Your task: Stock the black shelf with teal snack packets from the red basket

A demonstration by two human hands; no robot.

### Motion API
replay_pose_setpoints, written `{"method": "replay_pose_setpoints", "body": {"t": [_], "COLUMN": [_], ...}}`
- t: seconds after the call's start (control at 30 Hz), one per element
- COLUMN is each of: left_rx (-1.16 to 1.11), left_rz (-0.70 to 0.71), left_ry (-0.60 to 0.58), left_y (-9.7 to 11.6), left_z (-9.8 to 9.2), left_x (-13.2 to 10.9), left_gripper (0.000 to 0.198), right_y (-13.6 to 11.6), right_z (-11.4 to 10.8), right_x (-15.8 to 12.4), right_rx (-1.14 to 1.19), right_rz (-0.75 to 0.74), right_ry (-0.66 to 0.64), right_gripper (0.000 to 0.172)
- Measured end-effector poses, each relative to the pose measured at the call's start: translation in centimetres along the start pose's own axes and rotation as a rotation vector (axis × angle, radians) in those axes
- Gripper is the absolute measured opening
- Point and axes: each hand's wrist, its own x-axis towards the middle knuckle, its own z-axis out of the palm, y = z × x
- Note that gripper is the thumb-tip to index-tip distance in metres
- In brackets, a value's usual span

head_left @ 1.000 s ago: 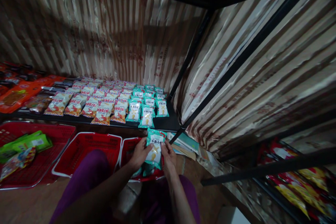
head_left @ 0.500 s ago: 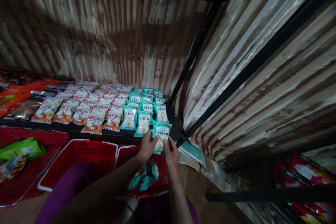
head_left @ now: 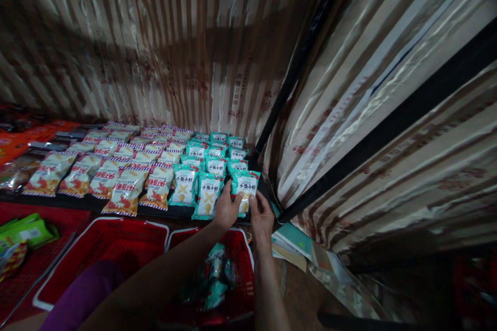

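Between my two hands is a teal-and-white snack bag (head_left: 247,186), upright at the right front end of the shelf's rows. My left hand (head_left: 227,208) grips its left edge, thumb on the front. On its right edge my right hand (head_left: 262,214) closes with the thumb on the front. Just left of it stands another teal bag (head_left: 208,194), with several more teal bags behind. White-and-orange snack bags (head_left: 126,190) fill rows further left. More teal bags (head_left: 216,274) lie in a red basket (head_left: 248,251) below my forearms.
A second red basket (head_left: 112,238) sits left of the first, and a third holds green packets (head_left: 33,232). A black metal post (head_left: 298,70) and striped cloth (head_left: 174,41) border the shelf. Papers (head_left: 297,243) lie on the floor at right.
The held bag has moved forward and slightly up onto the front of the right row, both hands with it. The view has shifted closer to the shelf.
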Motion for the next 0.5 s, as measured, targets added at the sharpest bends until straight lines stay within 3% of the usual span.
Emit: {"method": "replay_pose_setpoints", "body": {"t": [0.17,0.5], "left_rx": [0.280,0.656], "left_rz": [0.161,0.407], "left_ry": [0.030,0.089], "left_y": [-1.3,-3.8], "left_z": [0.8,1.6], "left_x": [1.1,1.8], "left_gripper": [0.068,0.061], "right_y": [0.0,2.1], "right_z": [0.3,0.5], "right_x": [1.6,2.7], "right_rx": [-0.059,-0.149], "right_rz": [-0.053,-0.098], "right_ry": [-0.006,-0.031], "right_gripper": [0.055,0.053]}}
